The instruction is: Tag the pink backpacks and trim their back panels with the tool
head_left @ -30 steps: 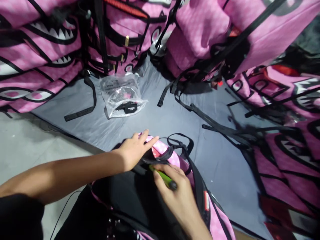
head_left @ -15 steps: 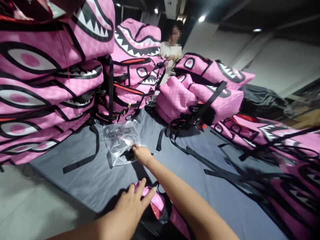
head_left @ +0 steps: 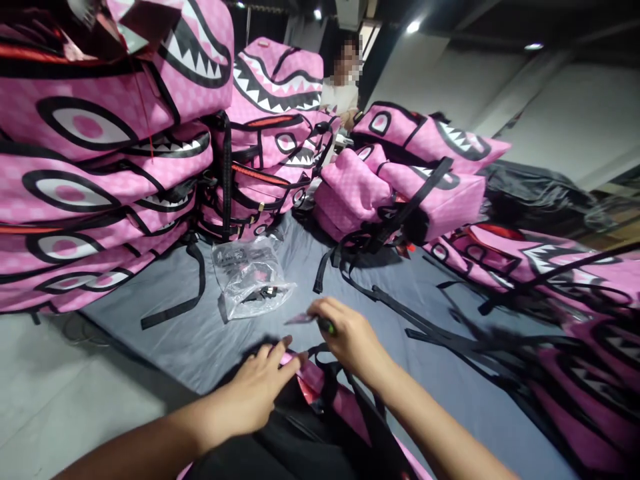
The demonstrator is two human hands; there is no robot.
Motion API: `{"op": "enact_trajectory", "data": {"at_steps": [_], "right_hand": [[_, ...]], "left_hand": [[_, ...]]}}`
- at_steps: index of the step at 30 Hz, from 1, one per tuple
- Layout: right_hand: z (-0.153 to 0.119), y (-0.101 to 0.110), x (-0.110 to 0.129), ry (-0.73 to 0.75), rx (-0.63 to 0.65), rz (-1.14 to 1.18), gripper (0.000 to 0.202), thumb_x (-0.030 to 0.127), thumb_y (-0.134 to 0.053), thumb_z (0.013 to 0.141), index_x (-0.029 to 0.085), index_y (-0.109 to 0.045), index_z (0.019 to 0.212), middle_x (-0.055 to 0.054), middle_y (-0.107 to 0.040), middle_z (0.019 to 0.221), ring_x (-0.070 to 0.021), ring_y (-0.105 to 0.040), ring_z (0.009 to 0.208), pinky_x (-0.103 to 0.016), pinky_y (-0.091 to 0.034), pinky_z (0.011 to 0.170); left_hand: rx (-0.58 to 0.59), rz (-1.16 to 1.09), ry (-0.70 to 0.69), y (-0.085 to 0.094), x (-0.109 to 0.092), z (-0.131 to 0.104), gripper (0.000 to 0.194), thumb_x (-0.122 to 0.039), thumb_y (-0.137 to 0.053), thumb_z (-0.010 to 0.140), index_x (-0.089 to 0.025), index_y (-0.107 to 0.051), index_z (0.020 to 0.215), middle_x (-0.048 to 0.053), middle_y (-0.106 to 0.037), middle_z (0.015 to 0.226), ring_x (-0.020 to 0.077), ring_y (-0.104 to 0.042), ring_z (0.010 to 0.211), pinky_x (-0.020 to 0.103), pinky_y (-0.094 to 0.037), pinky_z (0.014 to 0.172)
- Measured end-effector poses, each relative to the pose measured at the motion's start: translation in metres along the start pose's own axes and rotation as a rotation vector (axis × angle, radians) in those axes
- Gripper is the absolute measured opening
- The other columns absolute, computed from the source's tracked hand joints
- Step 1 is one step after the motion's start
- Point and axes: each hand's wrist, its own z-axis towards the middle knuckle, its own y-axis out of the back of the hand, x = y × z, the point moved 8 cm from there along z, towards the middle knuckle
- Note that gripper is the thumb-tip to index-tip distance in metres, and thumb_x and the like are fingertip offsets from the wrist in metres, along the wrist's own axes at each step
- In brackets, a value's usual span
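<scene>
A pink and black backpack [head_left: 350,407] lies in front of me at the table's near edge. My left hand [head_left: 257,383] rests on it, fingers spread at its top edge. Just beyond, my right hand [head_left: 345,330] is closed around a slim black tool [head_left: 327,325] with a green end. Past its fingertips juts a pointed greyish-pink piece [head_left: 299,319], blurred; I cannot tell whether it belongs to the tool. The clear plastic bag [head_left: 250,270] with small black parts lies farther left, apart from both hands.
Stacked pink shark-face backpacks [head_left: 75,190] rise at the left, with another stack [head_left: 275,143] behind. More backpacks [head_left: 420,173] lie at back right, their black straps [head_left: 400,320] trailing over the grey table cover [head_left: 450,393]. A person [head_left: 343,93] stands beyond the table.
My right hand has come out of the plastic bag and moved back and right, towards the backpack; a pointed piece now shows at its fingertips. My left hand stays on the backpack.
</scene>
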Motion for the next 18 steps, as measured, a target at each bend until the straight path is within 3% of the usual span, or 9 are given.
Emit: {"op": "enact_trajectory", "data": {"at_steps": [2, 4, 5, 7, 9, 11, 13, 15, 18], "right_hand": [[-0.044, 0.014, 0.017, 0.081, -0.051, 0.003, 0.040, -0.003, -0.042, 0.078, 0.021, -0.063, 0.102, -0.006, -0.068, 0.103, -0.0161, -0.067, 0.086, -0.025, -0.053, 0.071], [-0.081, 0.022, 0.035, 0.167, -0.156, -0.002, 0.039, -0.002, -0.043, 0.080, 0.021, -0.063, 0.106, -0.009, -0.068, 0.108, -0.0179, -0.067, 0.093, -0.026, -0.055, 0.073], [-0.095, 0.025, 0.043, 0.198, -0.215, 0.006, 0.037, 0.000, -0.044, 0.082, 0.020, -0.063, 0.108, -0.011, -0.067, 0.111, -0.0188, -0.067, 0.097, -0.027, -0.056, 0.074], [-0.113, 0.025, 0.059, 0.252, -0.291, 0.060, 0.030, 0.004, -0.048, 0.086, 0.020, -0.063, 0.107, -0.013, -0.066, 0.114, -0.0189, -0.067, 0.100, -0.027, -0.057, 0.075], [-0.121, 0.024, 0.070, 0.271, -0.319, 0.131, 0.027, 0.009, -0.049, 0.090, 0.020, -0.064, 0.110, -0.014, -0.066, 0.118, -0.0189, -0.067, 0.102, -0.027, -0.057, 0.076], [-0.127, 0.027, 0.068, 0.160, -0.381, 0.234, 0.030, 0.014, -0.049, 0.093, 0.020, -0.061, 0.120, -0.014, -0.066, 0.122, -0.0189, -0.068, 0.103, -0.028, -0.058, 0.080], [-0.134, 0.025, 0.057, -0.041, -0.399, 0.373, 0.031, 0.020, -0.049, 0.095, 0.018, -0.060, 0.124, -0.013, -0.070, 0.115, -0.0186, -0.071, 0.097, -0.027, -0.058, 0.081], [-0.141, 0.019, 0.050, -0.174, -0.346, 0.484, 0.025, 0.029, -0.053, 0.094, 0.017, -0.065, 0.112, -0.009, -0.075, 0.096, -0.0174, -0.073, 0.081, -0.024, -0.058, 0.072], [-0.152, 0.010, 0.046, -0.228, -0.225, 0.534, 0.025, 0.038, -0.054, 0.092, 0.018, -0.069, 0.088, -0.004, -0.072, 0.074, -0.0160, -0.068, 0.063, -0.022, -0.054, 0.060]], "left_hand": [[-0.149, -0.200, -0.033, 0.017, -0.007, -0.009, 0.078, -0.004, -0.061, 0.074, -0.030, -0.044, 0.145, 0.009, -0.026, 0.161, 0.0323, -0.029, 0.146, 0.052, -0.032, 0.117], [-0.343, -0.449, -0.008, 0.034, -0.012, -0.021, 0.046, -0.021, -0.055, 0.088, -0.024, -0.054, 0.135, 0.011, -0.050, 0.146, 0.0253, -0.048, 0.133, 0.046, -0.037, 0.114], [-0.383, -0.591, 0.010, 0.036, -0.015, -0.026, 0.040, -0.028, -0.051, 0.092, -0.022, -0.056, 0.131, 0.011, -0.062, 0.130, 0.0215, -0.060, 0.117, 0.042, -0.045, 0.105], [-0.253, -0.875, 0.020, 0.023, -0.029, -0.029, 0.043, -0.035, -0.054, 0.089, -0.017, -0.055, 0.128, 0.006, -0.070, 0.095, 0.0152, -0.066, 0.081, 0.029, -0.054, 0.074], [-0.039, -1.055, 0.038, 0.002, -0.045, -0.031, 0.046, -0.032, -0.063, 0.080, -0.013, -0.056, 0.121, 0.001, -0.067, 0.073, 0.0116, -0.061, 0.060, 0.020, -0.042, 0.051], [-0.057, -1.084, 0.105, -0.006, -0.046, -0.034, 0.040, -0.029, -0.068, 0.074, -0.012, -0.060, 0.109, -0.001, -0.064, 0.066, 0.0097, -0.059, 0.055, 0.017, -0.035, 0.046], [-0.219, -1.055, 0.163, -0.004, -0.041, -0.038, 0.034, -0.029, -0.068, 0.074, -0.013, -0.060, 0.103, -0.001, -0.065, 0.067, 0.0086, -0.059, 0.054, 0.017, -0.036, 0.047], [-0.313, -1.038, 0.167, -0.003, -0.041, -0.043, 0.027, -0.029, -0.067, 0.077, -0.015, -0.058, 0.098, -0.002, -0.065, 0.069, 0.0092, -0.061, 0.056, 0.018, -0.040, 0.050], [-0.340, -0.874, 0.058, -0.005, -0.048, -0.050, 0.013, -0.027, -0.063, 0.083, -0.016, -0.057, 0.087, 0.000, -0.067, 0.073, 0.0133, -0.066, 0.065, 0.025, -0.051, 0.062]]}}
